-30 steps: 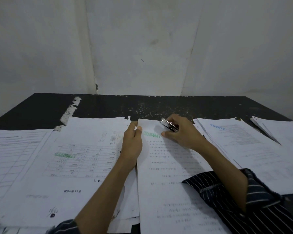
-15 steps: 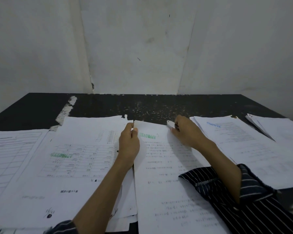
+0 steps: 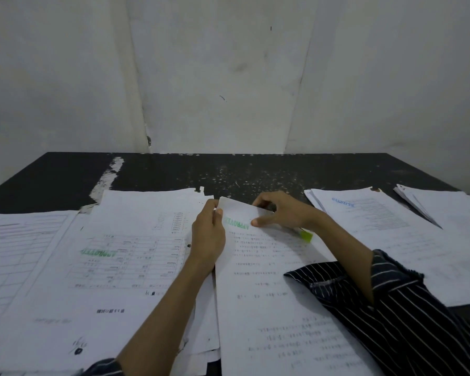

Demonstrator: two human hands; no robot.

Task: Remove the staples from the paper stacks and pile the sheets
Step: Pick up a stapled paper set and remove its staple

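Observation:
A stapled paper stack (image 3: 269, 299) with a green APPROVED stamp lies in front of me. My left hand (image 3: 209, 234) grips its top left corner. My right hand (image 3: 280, 213) is at the top edge, thumb pressed beside the stamp and fingers curled over the edge, pinching the top sheet. A tool with a green end (image 3: 306, 236), the staple remover, pokes out from under the heel of my right hand; I cannot tell whether it is held or lying on the paper. A pile of loose sheets (image 3: 120, 253) lies to the left of the stack.
More sheets (image 3: 17, 240) lie at the far left. Two further paper stacks sit at the right (image 3: 377, 221) and far right (image 3: 445, 210). The black table (image 3: 174, 172) has small bits scattered (image 3: 242, 180) behind the papers. A white wall stands close behind.
The metal tool that was at my right fingertips has dropped back under my palm. My right thumb and fingers have come onto the stack's top edge. My left hand has kept its grip.

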